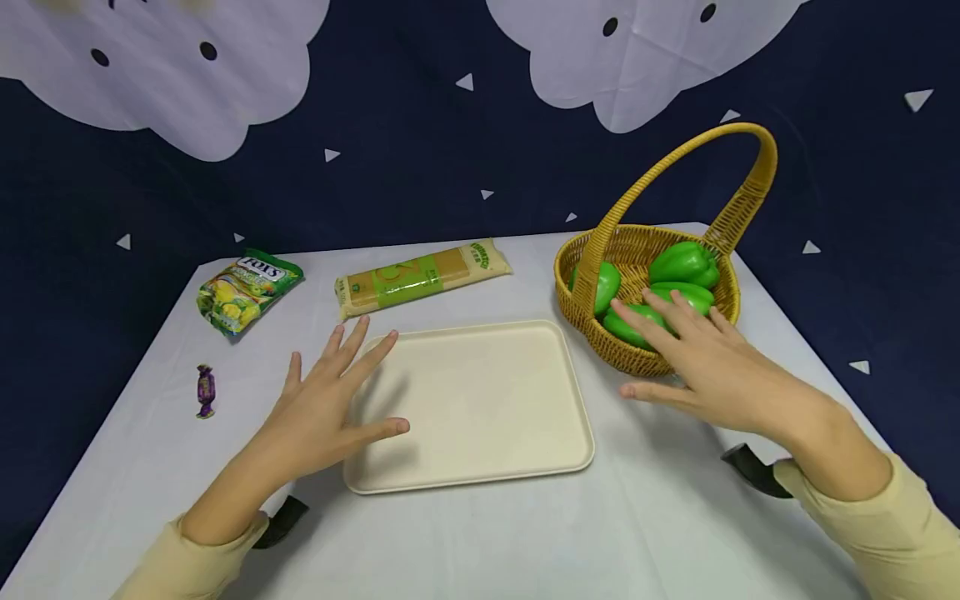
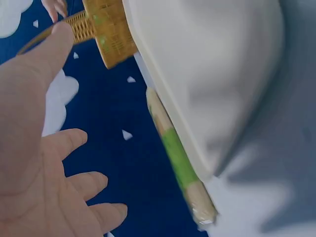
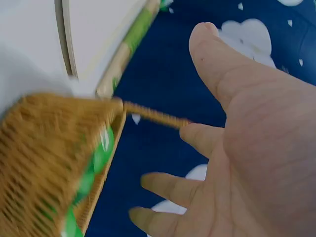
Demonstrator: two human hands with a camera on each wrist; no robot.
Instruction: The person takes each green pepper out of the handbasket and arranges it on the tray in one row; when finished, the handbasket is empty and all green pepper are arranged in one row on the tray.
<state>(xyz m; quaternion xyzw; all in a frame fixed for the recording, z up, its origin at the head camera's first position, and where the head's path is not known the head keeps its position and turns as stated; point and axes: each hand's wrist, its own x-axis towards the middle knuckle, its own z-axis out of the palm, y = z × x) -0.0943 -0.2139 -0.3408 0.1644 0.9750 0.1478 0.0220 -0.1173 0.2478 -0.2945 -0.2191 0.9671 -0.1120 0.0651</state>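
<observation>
The left hand (image 1: 318, 417) is held above the left edge of the tray (image 1: 480, 408), the right hand (image 1: 708, 379) near the basket (image 1: 637, 362). All fingers are spread wide. Green peppers (image 1: 682, 262) are held in the basket, beside the tray on the table (image 1: 487, 533).

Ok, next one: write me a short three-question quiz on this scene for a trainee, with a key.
1. True or false: the green peppers lie inside the wicker basket.
2. Just beyond the far edge of the cream tray lies: A) a purple wrapped candy; B) a long yellow-and-green packet; C) a Fox's bag.
3. What do the left hand and the right hand hold?

Key:
1. True.
2. B.
3. Nothing; both are spread, gripping no object.
</observation>
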